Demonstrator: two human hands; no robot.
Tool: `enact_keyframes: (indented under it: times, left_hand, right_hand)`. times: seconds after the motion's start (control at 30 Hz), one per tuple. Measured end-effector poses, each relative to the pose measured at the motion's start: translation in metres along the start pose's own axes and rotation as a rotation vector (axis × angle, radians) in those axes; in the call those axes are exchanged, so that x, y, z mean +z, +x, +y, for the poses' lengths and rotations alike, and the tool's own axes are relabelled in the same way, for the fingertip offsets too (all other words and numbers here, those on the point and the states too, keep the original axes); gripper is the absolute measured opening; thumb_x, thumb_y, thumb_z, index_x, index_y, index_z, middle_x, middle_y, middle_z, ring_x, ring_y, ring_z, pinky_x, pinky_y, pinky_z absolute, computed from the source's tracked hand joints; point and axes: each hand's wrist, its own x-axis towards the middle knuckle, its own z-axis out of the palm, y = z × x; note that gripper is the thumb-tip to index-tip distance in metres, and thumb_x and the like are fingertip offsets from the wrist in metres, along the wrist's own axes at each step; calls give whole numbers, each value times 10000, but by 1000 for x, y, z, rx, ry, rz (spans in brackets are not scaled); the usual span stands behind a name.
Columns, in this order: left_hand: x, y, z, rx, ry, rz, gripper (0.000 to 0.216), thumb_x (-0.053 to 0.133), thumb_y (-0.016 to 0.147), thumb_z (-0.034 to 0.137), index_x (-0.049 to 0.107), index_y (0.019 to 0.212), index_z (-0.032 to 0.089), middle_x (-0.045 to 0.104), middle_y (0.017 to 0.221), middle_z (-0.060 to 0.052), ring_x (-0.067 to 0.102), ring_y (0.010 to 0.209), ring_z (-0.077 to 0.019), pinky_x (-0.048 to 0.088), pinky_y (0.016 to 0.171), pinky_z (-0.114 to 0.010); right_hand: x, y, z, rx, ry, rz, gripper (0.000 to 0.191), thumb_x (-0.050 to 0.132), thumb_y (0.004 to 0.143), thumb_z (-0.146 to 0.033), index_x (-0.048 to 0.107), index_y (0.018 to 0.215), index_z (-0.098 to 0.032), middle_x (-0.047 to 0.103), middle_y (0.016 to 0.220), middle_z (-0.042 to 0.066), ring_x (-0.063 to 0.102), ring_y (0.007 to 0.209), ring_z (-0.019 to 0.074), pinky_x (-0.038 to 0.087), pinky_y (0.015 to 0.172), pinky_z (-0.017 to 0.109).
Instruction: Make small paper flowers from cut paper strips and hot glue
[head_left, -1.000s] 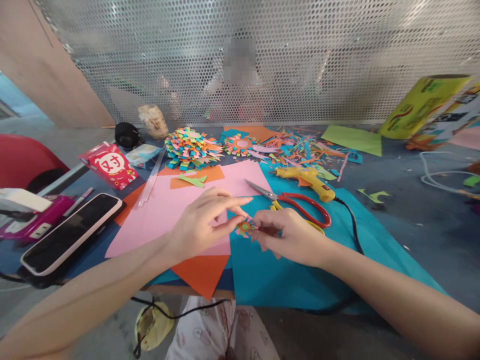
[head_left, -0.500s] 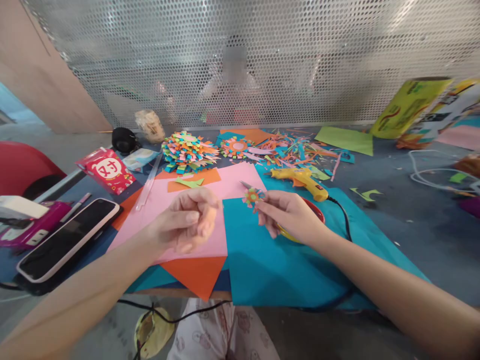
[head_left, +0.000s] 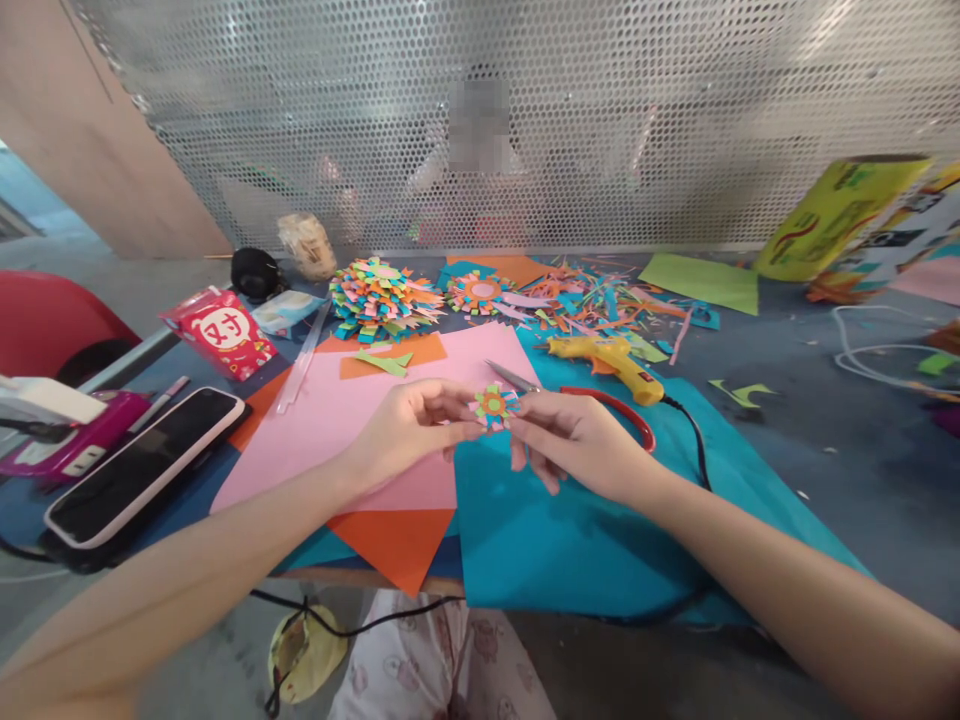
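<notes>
A small paper flower [head_left: 494,403] with layered green, orange, blue and pink petals is pinched between both hands. My left hand [head_left: 409,425] grips its left edge with thumb and fingers. At the opposite edge, my right hand [head_left: 581,440] holds it the same way. Scissors [head_left: 616,405] with a red handle lie on the blue paper [head_left: 525,540], partly hidden behind my right hand. Beneath my left hand is a pink paper sheet [head_left: 300,465]. A yellow glue gun [head_left: 604,360] rests just beyond the scissors.
A multicoloured paper flower pile [head_left: 384,300], a flatter paper flower [head_left: 480,290] and shredded paper strips [head_left: 592,300] line the back, before a perforated metal panel [head_left: 337,120]. On the left are a phone [head_left: 146,465], a purple power strip [head_left: 90,440] and a red box [head_left: 219,332].
My left hand has moved right and taken hold of the flower's left edge. The flower, still in my right hand, now faces up more fully.
</notes>
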Motion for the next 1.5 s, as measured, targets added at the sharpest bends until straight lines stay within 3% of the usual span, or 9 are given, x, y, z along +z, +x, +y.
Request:
enact_keyframes:
  times: [0.13, 0.4, 0.57, 0.7, 0.9, 1.03, 1.2, 1.37, 1.5]
  left_hand:
    - [-10, 1, 4, 79, 191, -3, 315, 710, 729, 300, 667, 993, 132, 728, 803, -61, 642, 612, -128, 518, 547, -240]
    - [-10, -35, -6, 439, 1186, -219, 362, 432, 907, 146, 554, 1245, 106, 633, 1240, -151, 629, 1115, -258, 497, 961, -441]
    - [-4, -59, -22, 735, 1298, -353, 390, 390, 951, 221, 513, 1294, 81, 609, 1267, -171, 559, 1215, -250, 465, 1013, -409]
    - [-9, -50, -25, 580, 1442, -238, 381, 378, 963, 253, 550, 1263, 93, 596, 1290, -163, 545, 1231, -239, 409, 1047, -400]
    - [-5, -50, -25, 623, 1484, -382, 519, 312, 969, 409, 498, 1324, 79, 531, 1357, -156, 479, 1295, -247, 362, 1074, -406]
    - [-11, -50, -15, 412, 1578, -128, 491, 292, 975, 380, 513, 1321, 111, 497, 1381, -171, 440, 1322, -286, 304, 1092, -503]
    - [-9, -51, -8, 457, 1475, -437, 612, 396, 912, 524, 391, 1418, 180, 435, 1442, -139, 380, 1362, -293, 269, 1114, -512]
    - [-10, -45, -7, 144, 1569, -141, 684, 304, 930, 543, 344, 1428, 76, 343, 1480, -192, 292, 1398, -339, 171, 1115, -609]
    - [-3, -51, -8, 323, 1472, -520, 827, 317, 874, 657, 250, 1462, 79, 246, 1521, -161, 240, 1424, -300, 165, 1148, -530]
  right_hand:
    - [-5, 3, 4, -16, -32, 90, 318, 533, 821, -492, 547, 764, -180, 587, 584, -35, 491, 338, 61, 359, 348, 195]
    - [-3, 6, 11, 24, -118, 130, 209, 509, 834, -363, 533, 734, -181, 581, 598, -26, 538, 399, 79, 408, 397, 198]
    - [0, 8, 16, 26, -149, 130, 188, 513, 838, -309, 528, 697, -186, 595, 601, -22, 575, 453, 88, 459, 446, 199]
    - [-1, 10, 19, 24, -141, 116, 205, 503, 846, -304, 512, 676, -190, 581, 553, -28, 578, 444, 96, 462, 439, 203]
    - [-1, 9, 15, 32, -137, 106, 211, 486, 853, -248, 494, 650, -189, 550, 504, -42, 571, 439, 91, 460, 443, 194]
    - [-1, 8, 14, 48, -145, 108, 198, 472, 860, -215, 493, 665, -187, 561, 532, -38, 583, 449, 90, 468, 447, 192]
    - [0, 8, 17, 37, -169, 100, 200, 479, 865, -227, 488, 668, -189, 591, 589, -22, 616, 498, 100, 501, 493, 203]
    - [0, 9, 21, 32, -201, 93, 170, 468, 869, -201, 513, 706, -183, 608, 626, -12, 631, 515, 105, 507, 495, 204]
    - [0, 8, 21, 34, -218, 91, 200, 470, 876, -197, 495, 678, -185, 597, 603, -17, 629, 520, 104, 509, 513, 203]
